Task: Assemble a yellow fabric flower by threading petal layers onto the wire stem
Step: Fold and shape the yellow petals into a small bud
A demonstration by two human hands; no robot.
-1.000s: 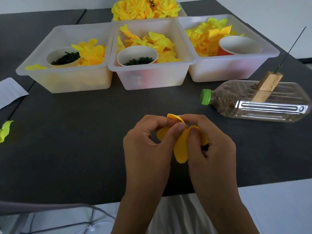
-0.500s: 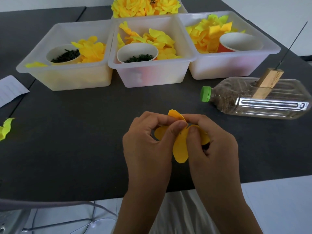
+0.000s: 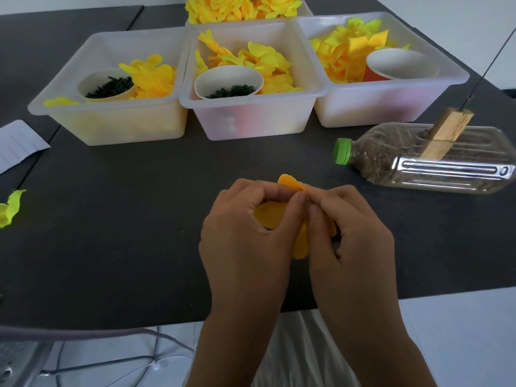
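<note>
A yellow fabric petal layer [image 3: 272, 216] is held over the near middle of the black table [image 3: 125, 233]. My left hand [image 3: 248, 241] and my right hand [image 3: 351, 241] both pinch it, thumbs and forefingers meeting at its top; most of the petal is hidden behind the fingers. A thin wire stem [image 3: 491, 55] stands in a wooden block [image 3: 446, 132] on a lying plastic bottle [image 3: 435, 160] at the right, well apart from both hands.
Three clear tubs of yellow petals stand in a row at the back: left tub [image 3: 109, 118], middle tub [image 3: 251, 113], right tub [image 3: 391, 104], each with a paper cup. Finished yellow flowers [image 3: 243, 7] lie behind. A paper slip [image 3: 16, 143] and a yellow-green petal [image 3: 11, 208] lie left.
My two hands have closed in on the petal layer, thumbs nearer together and covering more of it. The petal stays over the same spot.
</note>
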